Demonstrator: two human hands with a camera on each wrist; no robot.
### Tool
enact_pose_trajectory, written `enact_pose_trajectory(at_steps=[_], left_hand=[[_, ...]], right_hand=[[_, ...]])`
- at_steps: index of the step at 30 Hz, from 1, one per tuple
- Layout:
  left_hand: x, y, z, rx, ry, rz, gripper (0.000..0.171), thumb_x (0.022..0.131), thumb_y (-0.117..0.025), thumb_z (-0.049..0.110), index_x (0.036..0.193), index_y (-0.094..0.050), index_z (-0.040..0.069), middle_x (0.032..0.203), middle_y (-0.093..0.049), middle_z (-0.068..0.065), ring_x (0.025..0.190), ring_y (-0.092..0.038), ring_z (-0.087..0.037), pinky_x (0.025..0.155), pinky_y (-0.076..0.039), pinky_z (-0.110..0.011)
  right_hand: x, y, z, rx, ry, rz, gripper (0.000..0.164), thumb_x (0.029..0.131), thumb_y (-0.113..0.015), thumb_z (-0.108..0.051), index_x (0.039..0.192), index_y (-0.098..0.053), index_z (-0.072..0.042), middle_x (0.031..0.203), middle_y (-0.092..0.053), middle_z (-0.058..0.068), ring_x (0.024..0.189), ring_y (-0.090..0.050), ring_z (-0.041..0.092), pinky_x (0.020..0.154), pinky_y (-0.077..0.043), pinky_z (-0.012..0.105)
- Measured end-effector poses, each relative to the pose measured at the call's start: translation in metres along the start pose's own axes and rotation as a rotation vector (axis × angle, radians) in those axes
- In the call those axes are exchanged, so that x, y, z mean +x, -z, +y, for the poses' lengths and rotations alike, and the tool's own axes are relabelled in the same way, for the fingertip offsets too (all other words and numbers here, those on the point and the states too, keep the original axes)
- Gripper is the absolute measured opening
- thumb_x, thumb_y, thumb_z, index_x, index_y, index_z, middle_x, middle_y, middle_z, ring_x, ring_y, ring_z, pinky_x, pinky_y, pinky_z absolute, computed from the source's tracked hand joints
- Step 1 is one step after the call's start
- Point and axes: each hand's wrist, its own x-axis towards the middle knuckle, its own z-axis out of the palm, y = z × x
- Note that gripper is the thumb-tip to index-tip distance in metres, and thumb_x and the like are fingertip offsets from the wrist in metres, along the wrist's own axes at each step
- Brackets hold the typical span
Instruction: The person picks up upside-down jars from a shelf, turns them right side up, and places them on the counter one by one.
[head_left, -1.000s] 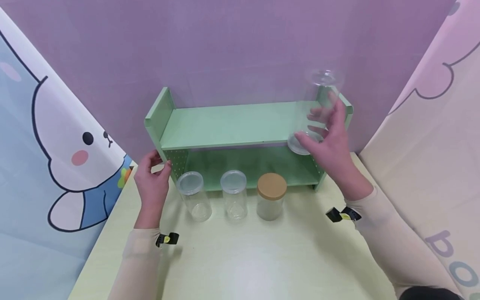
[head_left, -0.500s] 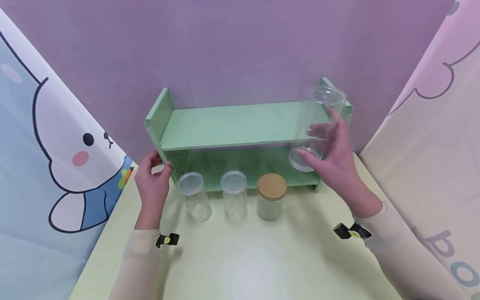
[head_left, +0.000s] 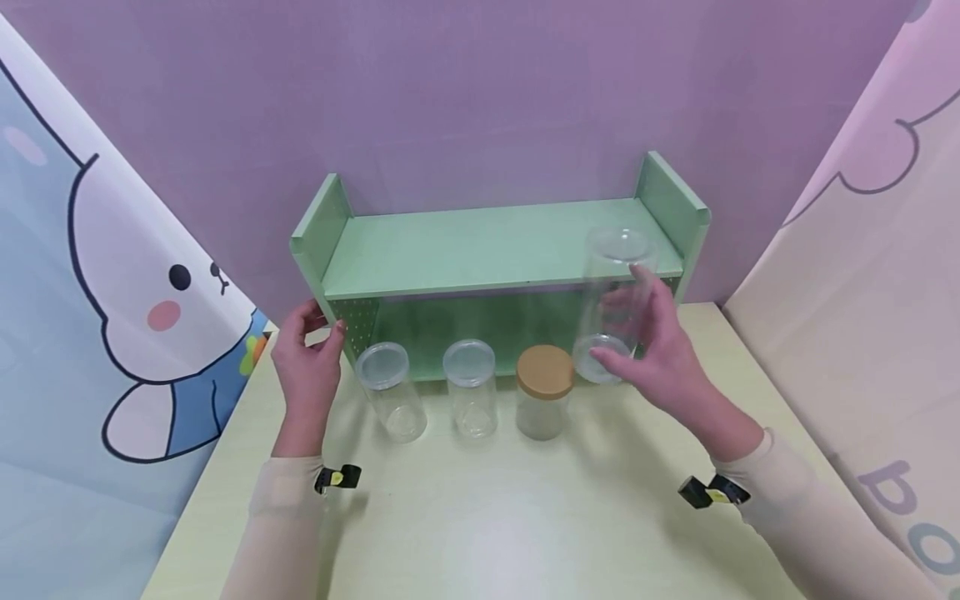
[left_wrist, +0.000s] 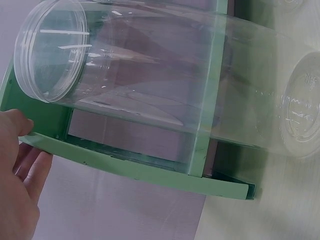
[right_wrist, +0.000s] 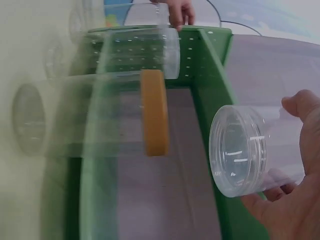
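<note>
My right hand [head_left: 670,360] holds a clear plastic jar [head_left: 611,296] upright with a slight tilt, in front of the right end of the green two-tier shelf [head_left: 457,252]. Thumb and fingers curve round its side; in the right wrist view one end of this jar [right_wrist: 239,150] faces the camera. At the shelf's left side panel, my left hand [head_left: 306,367] pinches the edge between thumb and fingers. A row of jars stands on the table before the shelf: two clear-lidded jars [head_left: 392,400] [head_left: 471,396] and a jar with a cork-coloured lid [head_left: 543,387].
The pale table [head_left: 480,517] stretches in front of the jars. Behind the shelf hangs a purple cloth [head_left: 480,100]. Printed cloths stand at the left [head_left: 142,333] and right [head_left: 847,333] sides. The cork-lidded jar is close to the left of the held jar.
My right hand has come down with the jar, from upper-shelf height to in front of the lower tier, close to the cork-lidded jar. The left hand stays on the panel.
</note>
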Motion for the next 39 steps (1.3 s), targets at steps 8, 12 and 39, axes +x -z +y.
enact_pose_trajectory(at_steps=[8,12,39], left_hand=[[-0.001,-0.001,0.001,-0.001,-0.005,-0.008,0.04,0.106,-0.077,0.017,0.145,-0.069,0.014,0.131,-0.071,-0.001,0.12,-0.068,-0.014,0.086,-0.058,-0.013],[0.0,-0.002,0.001,-0.005,-0.007,-0.007,0.039,0.106,-0.077,0.019,0.144,-0.07,0.016,0.13,-0.071,0.0,0.119,-0.068,-0.014,0.087,-0.058,-0.013],[0.0,0.001,-0.001,0.002,-0.007,-0.009,0.039,0.107,-0.076,0.023,0.144,-0.07,0.016,0.129,-0.072,-0.005,0.12,-0.068,-0.019,0.086,-0.058,-0.014]], right_hand=[[-0.023,-0.008,0.008,0.029,0.056,-0.056,0.114,0.075,-0.083,0.027,0.167,-0.024,-0.003,0.143,-0.061,0.009,0.132,-0.065,0.017,0.108,-0.057,0.027],[-0.034,-0.013,0.01,0.06,0.04,-0.072,0.115,0.073,-0.084,0.028,0.166,-0.022,-0.001,0.145,-0.061,0.008,0.132,-0.066,0.017,0.106,-0.058,0.029],[-0.063,-0.045,0.013,0.213,0.118,-0.159,0.117,0.072,-0.087,0.021,0.167,-0.021,0.006,0.145,-0.059,0.017,0.134,-0.063,0.024,0.11,-0.058,0.034]])
